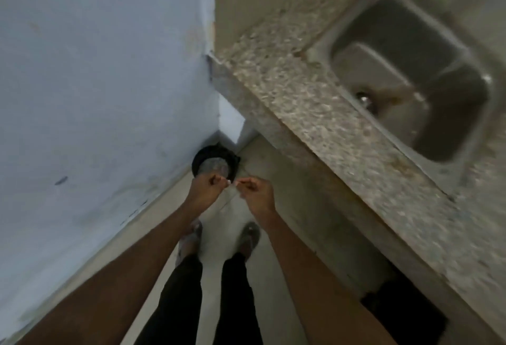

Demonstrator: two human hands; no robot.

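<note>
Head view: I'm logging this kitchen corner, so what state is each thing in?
White scrap: held between both hands, too blurred to identify.
Left hand: fingers curled, pinching one end.
Right hand: fingers curled, pinching the other end.
Black bin: upright on the floor in the corner.
Sink: drain in view, no water seen.

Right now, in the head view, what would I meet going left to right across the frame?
Blue wall → left hand → pale scrap pinched between both hands → right hand → granite counter → steel sink.
</note>
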